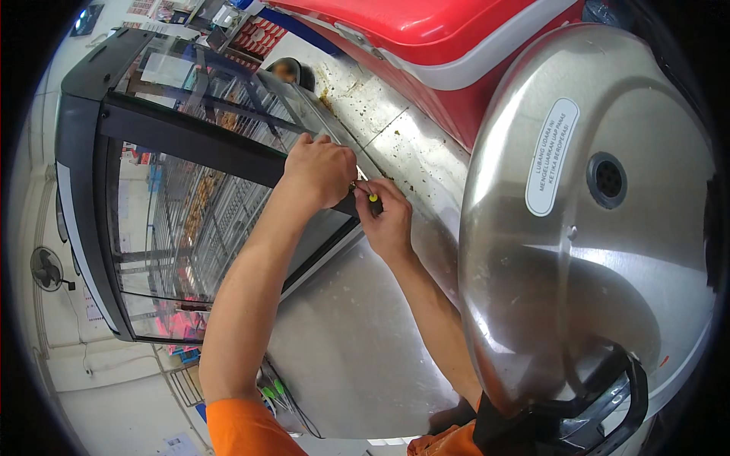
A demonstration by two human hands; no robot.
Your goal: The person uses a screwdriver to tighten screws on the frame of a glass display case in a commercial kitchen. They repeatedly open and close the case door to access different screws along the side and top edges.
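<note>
A dark-framed glass display warmer [194,140] with wire racks and food inside stands tilted in my view on the left. Both my hands meet at the end of its dark frame. My left hand [319,171] is closed there with its fingers curled; what it grips is hidden behind it. Close beside it, my right hand [389,216] pinches a small screwdriver [372,197] with a yellow-and-black handle. The tool's thin end points toward the frame, and its tip is too small to make out between my hands.
A domed steel lid [517,258] with a round vent and black handle fills the right side. Behind it sits a red cooler box [403,30] with a white band. A steel counter [342,319] lies below my arms, and crumbs dot the surface [388,125] beyond my hands.
</note>
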